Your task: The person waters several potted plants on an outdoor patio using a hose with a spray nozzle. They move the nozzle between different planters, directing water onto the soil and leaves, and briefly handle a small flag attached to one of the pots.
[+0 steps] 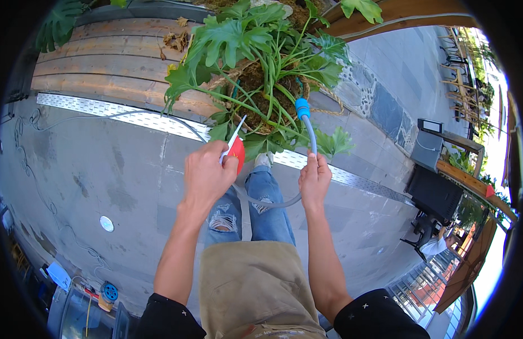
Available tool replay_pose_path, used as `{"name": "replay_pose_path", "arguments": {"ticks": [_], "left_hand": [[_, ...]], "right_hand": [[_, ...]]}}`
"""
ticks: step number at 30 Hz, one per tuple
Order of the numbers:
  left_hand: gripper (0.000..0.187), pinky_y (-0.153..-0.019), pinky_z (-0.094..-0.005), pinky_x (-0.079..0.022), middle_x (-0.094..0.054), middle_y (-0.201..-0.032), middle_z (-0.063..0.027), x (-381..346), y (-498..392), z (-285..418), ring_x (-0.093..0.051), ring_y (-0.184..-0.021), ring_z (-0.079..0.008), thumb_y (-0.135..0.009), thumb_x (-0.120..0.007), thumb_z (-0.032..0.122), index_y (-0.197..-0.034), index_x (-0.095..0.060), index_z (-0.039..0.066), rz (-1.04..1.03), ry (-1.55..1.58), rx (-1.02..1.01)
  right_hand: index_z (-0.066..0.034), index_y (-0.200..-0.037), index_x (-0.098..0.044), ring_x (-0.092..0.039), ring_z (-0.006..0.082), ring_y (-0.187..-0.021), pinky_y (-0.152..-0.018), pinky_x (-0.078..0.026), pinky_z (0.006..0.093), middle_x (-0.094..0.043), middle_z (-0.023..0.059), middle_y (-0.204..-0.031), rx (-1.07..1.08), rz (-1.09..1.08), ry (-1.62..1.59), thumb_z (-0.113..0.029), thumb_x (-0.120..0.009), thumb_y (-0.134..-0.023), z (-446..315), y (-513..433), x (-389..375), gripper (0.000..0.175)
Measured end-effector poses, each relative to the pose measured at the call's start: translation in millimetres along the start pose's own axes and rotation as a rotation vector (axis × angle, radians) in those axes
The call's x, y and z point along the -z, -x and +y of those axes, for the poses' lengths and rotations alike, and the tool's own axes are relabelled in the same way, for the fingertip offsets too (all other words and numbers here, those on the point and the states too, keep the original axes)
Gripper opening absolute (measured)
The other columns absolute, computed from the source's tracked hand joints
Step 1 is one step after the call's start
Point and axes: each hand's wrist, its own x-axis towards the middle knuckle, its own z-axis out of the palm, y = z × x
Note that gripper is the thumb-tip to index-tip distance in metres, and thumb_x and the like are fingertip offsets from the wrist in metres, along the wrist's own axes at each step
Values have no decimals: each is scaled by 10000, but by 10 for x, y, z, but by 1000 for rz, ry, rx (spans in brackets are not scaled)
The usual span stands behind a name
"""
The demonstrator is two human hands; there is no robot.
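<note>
A large potted plant (268, 80) with lobed green leaves stands before me, its soil and a woven, rope-trimmed pot partly showing between the stems. My left hand (212, 169) is closed on a thin white strip-like item (234, 137); a red piece (237, 156) shows just beside it, its kind unclear. With thumb and fingers, my right hand (315, 178) grips a grey hose (311, 133) below its blue connector (302, 108), which is at the plant's right side. From the right hand the hose loops down across my legs towards my left hand.
A wooden plank deck (109, 63) with dry leaves lies at upper left, edged by a perforated metal drain strip (117, 116). Thin hose trails in coils over the paving (134, 169). At right are a black cabinet-like object (434, 188) and a seated person (435, 245).
</note>
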Motion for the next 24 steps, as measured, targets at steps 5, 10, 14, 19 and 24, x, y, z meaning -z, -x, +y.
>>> {"name": "replay_pose_path", "arguments": {"ticks": [5,10,14,19,24], "left_hand": [[215,-709,-467,-541,-687,-797,-252,38,-440,98,-672,-711,-410,-762,-646,126,-852,-702,-61,-131,-139,-88],[225,-705,-444,-546,-674,-772,-275,-245,-770,150,-679,-717,-421,-768,-640,148,-861,-744,-28,-164,-149,-34],[208,-775,-431,-549,-706,-853,-244,-539,-865,-28,-691,-800,-412,-771,-648,130,-883,-745,-16,-131,-144,-5],[199,-781,-434,-545,-721,-846,-226,-635,-983,-77,-699,-810,-388,-762,-675,142,-862,-741,-17,-72,-61,85],[467,-795,-361,-546,-732,-934,-168,-397,-968,11,-706,-845,-253,-793,-781,228,-1130,-647,-66,-209,276,259]], "right_hand": [[-25,-1058,-636,-348,2,-481,-429,-242,216,-430,-74,-582,6,-23,-44,-250,-540,-1050,-75,-31,51,245],[-41,-1087,-635,-315,1,-463,-415,-218,211,-374,-92,-568,35,-38,-39,-250,-549,-1046,-56,-98,24,229],[-28,-1101,-635,-350,10,-498,-442,-250,221,-410,-79,-584,88,-34,94,-267,-552,-1045,22,-188,-92,259],[-17,-1105,-633,-375,19,-524,-462,-276,229,-440,-67,-601,143,-74,195,-279,-546,-1045,44,-173,-14,283],[-17,-1111,-620,-356,14,-497,-443,-260,221,-427,-71,-586,110,-26,-2,-254,-549,-1044,-44,-69,119,256]]}}
